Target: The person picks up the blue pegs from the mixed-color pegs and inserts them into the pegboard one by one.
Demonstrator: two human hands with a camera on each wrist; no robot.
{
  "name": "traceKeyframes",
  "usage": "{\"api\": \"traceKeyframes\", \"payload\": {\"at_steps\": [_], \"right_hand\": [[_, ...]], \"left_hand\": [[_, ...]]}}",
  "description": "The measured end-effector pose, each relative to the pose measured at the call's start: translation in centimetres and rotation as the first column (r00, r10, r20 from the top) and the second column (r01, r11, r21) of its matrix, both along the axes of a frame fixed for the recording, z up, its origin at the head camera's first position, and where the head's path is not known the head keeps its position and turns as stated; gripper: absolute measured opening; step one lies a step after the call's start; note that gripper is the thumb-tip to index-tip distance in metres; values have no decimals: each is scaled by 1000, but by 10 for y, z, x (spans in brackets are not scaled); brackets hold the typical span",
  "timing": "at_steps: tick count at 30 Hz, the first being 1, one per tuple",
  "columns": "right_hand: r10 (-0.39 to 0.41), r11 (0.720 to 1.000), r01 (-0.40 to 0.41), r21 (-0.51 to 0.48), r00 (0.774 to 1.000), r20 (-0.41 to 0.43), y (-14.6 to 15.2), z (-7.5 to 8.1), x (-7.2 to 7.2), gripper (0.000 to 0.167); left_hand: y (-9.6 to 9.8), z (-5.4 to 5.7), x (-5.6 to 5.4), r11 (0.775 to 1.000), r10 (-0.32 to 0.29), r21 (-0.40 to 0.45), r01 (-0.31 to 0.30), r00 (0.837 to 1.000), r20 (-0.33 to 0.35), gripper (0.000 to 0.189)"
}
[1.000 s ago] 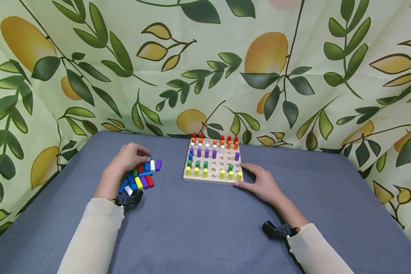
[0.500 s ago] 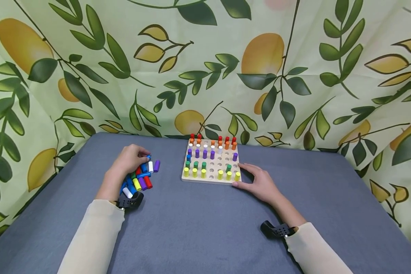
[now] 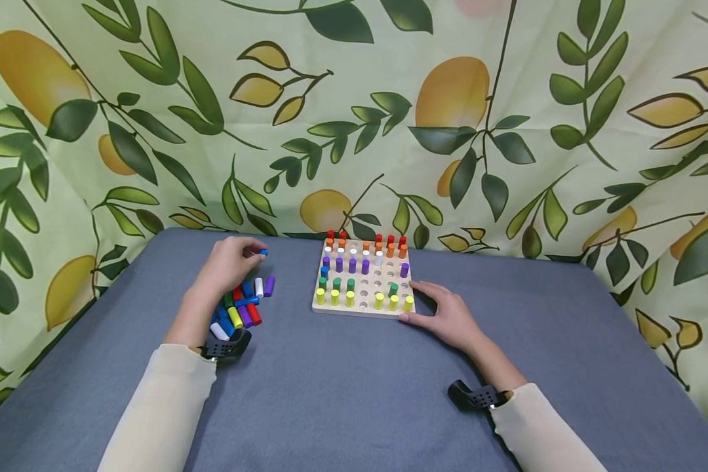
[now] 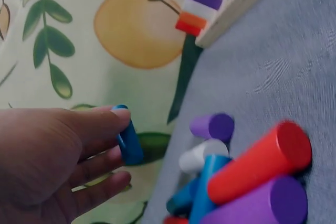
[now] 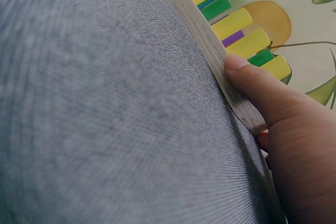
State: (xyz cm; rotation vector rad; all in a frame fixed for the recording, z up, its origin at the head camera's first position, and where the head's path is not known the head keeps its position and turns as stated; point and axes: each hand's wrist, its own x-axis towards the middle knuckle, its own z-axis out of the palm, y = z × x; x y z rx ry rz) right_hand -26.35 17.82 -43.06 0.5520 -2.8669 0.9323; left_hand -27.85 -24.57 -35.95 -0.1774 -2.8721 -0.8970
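Note:
A small blue peg [image 4: 129, 141] is pinched between the thumb and fingertips of my left hand [image 3: 227, 263], raised above a pile of loose pegs. In the left wrist view, a red peg [image 4: 262, 163], a purple peg [image 4: 211, 126] and a white peg [image 4: 202, 155] lie among that pile on the cloth. My right hand [image 3: 448, 316] grips the near right corner of a wooden pegboard [image 3: 360, 311], thumb on its front edge and fingers along the right side. Rows of coloured pegs stand in the board, with bare holes in its middle and right part.
Grey-blue cloth [image 3: 342, 393] covers the table. Behind it hangs a curtain [image 3: 354, 65] printed with leaves and fruit. The loose pegs lie left of the pegboard, with cloth between them.
My left hand has lifted off the pile with the blue peg, up and slightly to the right. My right hand stays at the pegboard's corner.

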Motion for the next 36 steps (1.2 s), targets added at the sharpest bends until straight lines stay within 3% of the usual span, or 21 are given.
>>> {"api": "traceKeyframes", "payload": {"at_steps": [10, 17, 22, 30, 36], "right_hand": [[-10, 1000, 10, -1, 1000, 3, 1, -2, 1, 77], [-7, 1000, 7, 5, 1000, 15, 0, -2, 0, 79], [-6, 1000, 6, 7, 1000, 11, 0, -2, 0, 79], [-7, 1000, 7, 14, 1000, -7, 0, 1, -2, 77], [-8, 1000, 8, 19, 1000, -2, 0, 0, -2, 78]], "left_hand": [[24, 16, 4, 999, -21, 49, 23, 999, -48, 25], [46, 26, 10, 996, -80, 25, 82, 995, -54, 37], [59, 26, 13, 993, -112, 23, 115, 989, -95, 27], [76, 24, 10, 991, -108, 51, 123, 968, -228, 21], [88, 21, 9, 992, -89, 63, 108, 963, -253, 19]]}}
